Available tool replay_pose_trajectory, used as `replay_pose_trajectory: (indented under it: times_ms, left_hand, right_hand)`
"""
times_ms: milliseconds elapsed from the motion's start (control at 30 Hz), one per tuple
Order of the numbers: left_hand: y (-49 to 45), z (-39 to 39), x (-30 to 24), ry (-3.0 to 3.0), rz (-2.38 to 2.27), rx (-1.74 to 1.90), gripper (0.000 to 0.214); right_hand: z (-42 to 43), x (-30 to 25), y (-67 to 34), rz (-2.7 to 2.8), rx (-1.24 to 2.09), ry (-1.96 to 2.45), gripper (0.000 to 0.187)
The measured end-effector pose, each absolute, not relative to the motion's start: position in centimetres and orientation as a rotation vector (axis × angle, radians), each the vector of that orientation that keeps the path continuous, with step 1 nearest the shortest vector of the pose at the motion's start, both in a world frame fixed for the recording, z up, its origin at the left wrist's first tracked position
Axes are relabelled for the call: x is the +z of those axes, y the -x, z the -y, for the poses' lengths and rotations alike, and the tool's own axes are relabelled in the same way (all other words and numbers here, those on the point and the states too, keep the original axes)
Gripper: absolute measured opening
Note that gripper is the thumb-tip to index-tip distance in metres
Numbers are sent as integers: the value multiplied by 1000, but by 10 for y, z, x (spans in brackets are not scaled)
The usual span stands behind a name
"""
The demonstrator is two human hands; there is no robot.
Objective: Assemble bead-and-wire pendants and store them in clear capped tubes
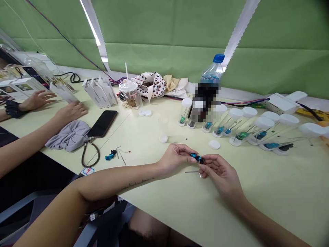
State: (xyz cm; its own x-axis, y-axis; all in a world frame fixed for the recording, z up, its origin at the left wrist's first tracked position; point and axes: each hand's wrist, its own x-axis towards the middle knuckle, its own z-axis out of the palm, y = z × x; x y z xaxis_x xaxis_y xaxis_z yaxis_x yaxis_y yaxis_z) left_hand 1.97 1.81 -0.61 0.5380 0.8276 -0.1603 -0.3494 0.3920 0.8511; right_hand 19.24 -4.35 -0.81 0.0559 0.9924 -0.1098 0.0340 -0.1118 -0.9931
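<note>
A small blue and black metal part [195,157] is held between my two hands above the table. My left hand [176,158] is closed in a pinch on its blue end. The fingertips of my right hand [218,173] close on the black end. A thin L-shaped hex key [191,172] sticks out by the right fingers; whether they grip it cannot be made out. Left of my forearm lies a similar blue and black part [111,155], beside another hex key [122,156]. A white cap [214,144] and a transparent tube [163,130] are just beyond my hands.
Several capped tubes [243,133] with blue or green parts stand at the right, near a blue-capped bottle [209,79]. A phone [103,123], grey cloth [68,135], drink cup [130,94] and white boxes [99,92] are leftward. Another person's hands [72,111] rest there.
</note>
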Motion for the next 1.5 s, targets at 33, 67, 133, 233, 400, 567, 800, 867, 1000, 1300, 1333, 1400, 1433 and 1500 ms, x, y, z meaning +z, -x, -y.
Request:
replay_pose_trajectory:
  times_ms: [33, 67, 133, 233, 400, 567, 800, 867, 1000, 1300, 1333, 1400, 1433, 1500]
  left_hand:
    - [-20, -18, -5, -868, -648, 815, 33]
    - [-20, -18, -5, -867, -653, 814, 33]
    - [-20, -18, -3, -859, -658, 812, 33]
    - [-20, -17, -3, -852, -659, 810, 32]
    - [-20, -18, -5, -876, -670, 807, 33]
    - [-20, -18, -7, -877, -666, 809, 33]
    - [-19, -19, -6, -901, -670, 816, 35]
    - [-19, -19, -7, -904, -674, 817, 35]
    - [-20, -20, -8, -916, -679, 810, 35]
    - [-20, -18, -5, -877, -667, 817, 35]
    - [-21, -18, -5, -871, -666, 816, 35]
    - [-21, -18, -5, -861, -665, 814, 34]
    - [-21, -18, -5, -859, -663, 812, 33]
    - [-21, -18, -5, -865, -658, 809, 32]
  right_hand:
    - [44, -8, -192, 1143, 1232, 1345, 37]
    - [44, -8, -192, 1152, 1234, 1346, 36]
    - [44, -8, -192, 1175, 1242, 1349, 35]
    - [45, -8, -193, 1195, 1253, 1358, 35]
    - [45, -9, -194, 1215, 1260, 1360, 34]
    - [45, -9, -195, 1244, 1273, 1361, 35]
    - [44, -9, -193, 1203, 1252, 1342, 39]
    - [44, -8, -193, 1195, 1232, 1346, 40]
    - [44, -7, -192, 1203, 1226, 1354, 38]
    - [46, -10, -194, 1208, 1263, 1350, 34]
    - [46, -10, -195, 1206, 1269, 1352, 34]
    - [46, -10, -195, 1210, 1283, 1355, 33]
    - [46, -10, -195, 1216, 1289, 1355, 32]
    - [46, -10, -196, 1235, 1298, 1355, 31]
